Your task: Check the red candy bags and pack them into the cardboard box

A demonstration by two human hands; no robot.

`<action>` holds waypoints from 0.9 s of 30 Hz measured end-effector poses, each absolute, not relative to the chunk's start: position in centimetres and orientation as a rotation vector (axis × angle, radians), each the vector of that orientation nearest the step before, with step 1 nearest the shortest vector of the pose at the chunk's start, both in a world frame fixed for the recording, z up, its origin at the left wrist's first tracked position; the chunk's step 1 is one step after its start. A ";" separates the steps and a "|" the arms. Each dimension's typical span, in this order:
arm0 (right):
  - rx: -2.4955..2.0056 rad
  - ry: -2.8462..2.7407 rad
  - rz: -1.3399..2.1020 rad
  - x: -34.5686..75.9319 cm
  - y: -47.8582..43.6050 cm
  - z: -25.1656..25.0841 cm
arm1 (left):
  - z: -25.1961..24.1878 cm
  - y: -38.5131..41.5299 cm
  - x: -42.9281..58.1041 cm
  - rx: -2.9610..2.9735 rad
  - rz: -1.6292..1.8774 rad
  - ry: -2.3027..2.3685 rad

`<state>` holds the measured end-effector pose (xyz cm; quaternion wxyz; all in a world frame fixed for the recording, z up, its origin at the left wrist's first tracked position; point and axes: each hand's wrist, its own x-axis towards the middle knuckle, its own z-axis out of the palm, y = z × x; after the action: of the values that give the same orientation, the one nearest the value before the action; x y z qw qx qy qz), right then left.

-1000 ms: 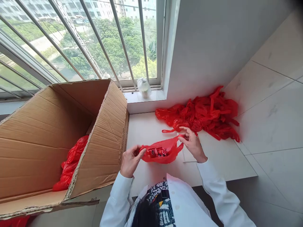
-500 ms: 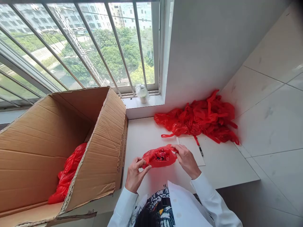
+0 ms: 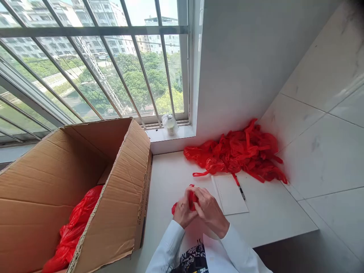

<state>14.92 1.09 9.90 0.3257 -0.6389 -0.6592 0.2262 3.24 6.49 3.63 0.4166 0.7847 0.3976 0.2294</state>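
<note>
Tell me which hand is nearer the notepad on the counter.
Right. The right hand sits just beside the notepad, on its left edge side; the left hand is farther off, beyond the small red bag both hold.

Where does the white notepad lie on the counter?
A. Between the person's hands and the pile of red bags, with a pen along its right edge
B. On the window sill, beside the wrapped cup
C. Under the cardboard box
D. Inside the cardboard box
A: the white notepad lies flat on the counter, past the two hands and just before the pile of red bags, with a pen at its right edge.
</note>
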 end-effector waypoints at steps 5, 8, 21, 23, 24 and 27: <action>-1.500 -1.821 0.674 15.1 1.7 9.4 | 2.8 6.3 3.4 2.011 0.481 1.073; -1.639 -1.564 0.646 16.3 2.7 7.3 | 3.4 6.4 3.3 2.002 0.482 1.099; -1.486 -0.988 0.981 17.2 3.4 2.7 | 3.9 5.4 3.5 1.735 0.487 1.127; -1.467 -0.929 0.984 17.3 2.8 2.9 | 3.8 5.8 3.2 1.524 0.492 1.116; -1.427 -0.924 1.025 17.4 2.4 3.0 | 3.8 6.2 3.0 1.421 0.494 1.084; -1.304 -1.142 1.196 17.9 1.1 3.3 | 3.5 7.3 2.4 1.253 0.518 0.908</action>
<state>17.86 1.13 3.34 0.4950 -0.5380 -0.4711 0.4936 2.35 7.33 3.52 0.6852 0.5592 0.4053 0.2313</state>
